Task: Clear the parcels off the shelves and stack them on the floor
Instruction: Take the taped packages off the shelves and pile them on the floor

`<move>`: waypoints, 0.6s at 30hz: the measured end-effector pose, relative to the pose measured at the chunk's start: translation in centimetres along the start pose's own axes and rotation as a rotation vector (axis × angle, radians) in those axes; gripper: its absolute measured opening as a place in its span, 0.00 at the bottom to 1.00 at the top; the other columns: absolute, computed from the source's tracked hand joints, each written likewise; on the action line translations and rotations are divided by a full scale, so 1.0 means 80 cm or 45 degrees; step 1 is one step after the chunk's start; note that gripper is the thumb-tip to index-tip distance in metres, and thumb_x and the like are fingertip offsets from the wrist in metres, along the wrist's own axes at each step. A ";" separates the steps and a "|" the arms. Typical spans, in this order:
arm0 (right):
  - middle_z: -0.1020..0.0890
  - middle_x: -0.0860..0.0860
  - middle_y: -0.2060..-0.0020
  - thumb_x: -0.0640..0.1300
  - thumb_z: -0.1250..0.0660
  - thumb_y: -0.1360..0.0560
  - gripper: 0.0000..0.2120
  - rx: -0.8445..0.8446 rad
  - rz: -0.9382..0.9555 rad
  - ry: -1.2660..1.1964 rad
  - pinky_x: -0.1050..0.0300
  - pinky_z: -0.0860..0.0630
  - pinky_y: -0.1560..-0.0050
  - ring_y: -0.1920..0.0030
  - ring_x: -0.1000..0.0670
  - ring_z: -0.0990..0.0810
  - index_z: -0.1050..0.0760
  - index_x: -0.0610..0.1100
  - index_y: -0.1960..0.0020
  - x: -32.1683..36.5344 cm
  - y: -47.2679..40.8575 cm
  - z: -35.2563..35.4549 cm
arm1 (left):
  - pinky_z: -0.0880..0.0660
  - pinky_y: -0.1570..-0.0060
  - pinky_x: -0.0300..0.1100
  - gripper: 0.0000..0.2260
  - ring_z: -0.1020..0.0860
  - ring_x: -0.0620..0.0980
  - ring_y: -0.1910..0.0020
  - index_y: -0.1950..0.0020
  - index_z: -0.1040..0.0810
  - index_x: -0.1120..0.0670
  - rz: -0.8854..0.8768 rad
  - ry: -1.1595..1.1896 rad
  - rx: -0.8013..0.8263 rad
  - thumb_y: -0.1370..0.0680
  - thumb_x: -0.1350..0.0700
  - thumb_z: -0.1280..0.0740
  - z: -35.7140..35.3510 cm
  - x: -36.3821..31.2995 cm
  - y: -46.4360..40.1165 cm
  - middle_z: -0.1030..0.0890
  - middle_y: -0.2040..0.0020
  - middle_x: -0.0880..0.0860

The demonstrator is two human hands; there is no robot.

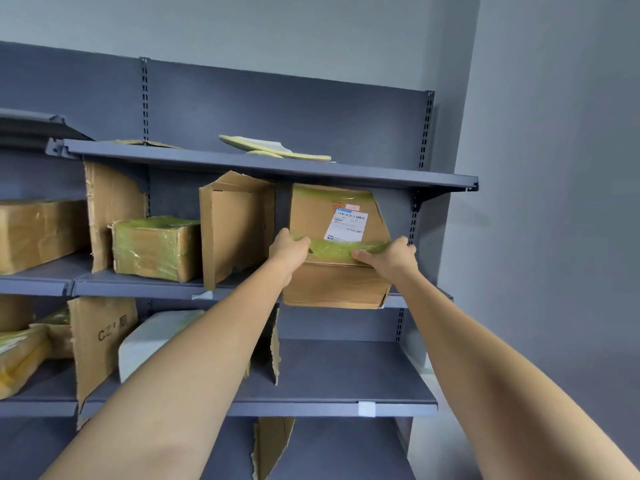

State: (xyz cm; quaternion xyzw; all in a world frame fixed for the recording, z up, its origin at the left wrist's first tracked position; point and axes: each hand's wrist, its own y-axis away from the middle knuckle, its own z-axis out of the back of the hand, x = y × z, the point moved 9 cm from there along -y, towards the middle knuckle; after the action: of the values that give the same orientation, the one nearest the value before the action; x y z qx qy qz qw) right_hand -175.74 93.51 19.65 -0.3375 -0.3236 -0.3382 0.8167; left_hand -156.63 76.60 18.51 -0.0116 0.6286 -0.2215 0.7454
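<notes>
A parcel storeroom or depot: blue-grey metal shelving [270, 164] on slotted uprights against a plain grey wall [554, 168], with taped cardboard parcels [156, 247] left of the fingers and a printed shipping label [346, 225] just above them.

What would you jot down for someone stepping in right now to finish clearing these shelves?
Left hand and right hand: both grip the labelled parcel, which juts over the front edge of the middle shelf, at its right end.
Still shelved: taped box and a brown box on the middle shelf; white packet and yellow-taped parcels on the shelf below; flat mailers on the top shelf.
Done: cannot tell, the floor is out of view.
Left: lower this parcel to the floor, then the rest.
</notes>
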 end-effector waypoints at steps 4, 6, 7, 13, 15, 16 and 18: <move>0.35 0.40 0.31 0.61 0.19 0.38 0.51 0.071 -0.011 -0.083 0.46 0.25 0.41 0.37 0.38 0.25 0.43 0.40 0.29 -0.018 0.059 0.032 | 0.28 0.50 0.46 0.15 0.23 0.54 0.47 0.40 0.28 0.55 -0.078 -0.034 -0.118 0.20 0.48 0.34 0.017 -0.010 0.079 0.21 0.44 0.53; 0.32 0.41 0.32 0.61 0.19 0.39 0.50 0.123 -0.005 -0.139 0.45 0.25 0.40 0.37 0.39 0.26 0.42 0.40 0.31 -0.029 0.090 0.039 | 0.29 0.51 0.45 0.13 0.23 0.53 0.48 0.43 0.27 0.55 -0.075 -0.037 -0.160 0.21 0.48 0.32 0.027 -0.010 0.120 0.20 0.46 0.52; 0.30 0.42 0.33 0.61 0.19 0.40 0.49 0.138 0.001 -0.172 0.44 0.24 0.40 0.37 0.40 0.25 0.42 0.41 0.33 -0.035 0.105 0.043 | 0.28 0.51 0.45 0.13 0.23 0.53 0.49 0.44 0.27 0.56 -0.068 -0.045 -0.172 0.21 0.48 0.32 0.032 -0.009 0.140 0.20 0.47 0.52; 0.24 0.46 0.39 0.62 0.22 0.35 0.41 0.221 -0.029 -0.238 0.47 0.24 0.49 0.44 0.43 0.23 0.42 0.43 0.39 -0.071 0.187 0.054 | 0.28 0.51 0.45 0.10 0.23 0.53 0.48 0.45 0.26 0.54 0.014 -0.095 -0.174 0.21 0.50 0.32 0.054 0.003 0.249 0.20 0.48 0.51; 0.24 0.46 0.38 0.62 0.21 0.36 0.44 0.268 -0.044 -0.243 0.48 0.24 0.50 0.42 0.42 0.22 0.42 0.41 0.34 -0.082 0.212 0.050 | 0.29 0.52 0.45 0.11 0.23 0.52 0.49 0.44 0.27 0.54 0.034 -0.123 -0.163 0.21 0.51 0.31 0.064 0.010 0.280 0.21 0.50 0.49; 0.24 0.46 0.38 0.61 0.21 0.36 0.46 0.302 -0.053 -0.232 0.50 0.25 0.52 0.41 0.43 0.23 0.42 0.40 0.33 -0.088 0.224 0.046 | 0.29 0.53 0.45 0.12 0.23 0.51 0.50 0.43 0.28 0.54 0.055 -0.142 -0.145 0.22 0.52 0.30 0.069 0.016 0.294 0.21 0.51 0.49; 0.25 0.46 0.37 0.62 0.19 0.39 0.48 0.356 -0.075 -0.208 0.51 0.25 0.51 0.40 0.44 0.23 0.38 0.39 0.32 -0.103 0.251 0.038 | 0.27 0.54 0.45 0.14 0.23 0.51 0.51 0.42 0.29 0.54 0.111 -0.160 -0.092 0.24 0.54 0.27 0.077 0.033 0.317 0.21 0.51 0.49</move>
State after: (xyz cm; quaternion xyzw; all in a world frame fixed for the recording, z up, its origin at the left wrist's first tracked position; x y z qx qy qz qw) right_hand -165.82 109.52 8.49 -0.2375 -0.4426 -0.2852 0.8164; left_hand -142.55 96.91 9.82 -0.0250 0.5881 -0.1650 0.7914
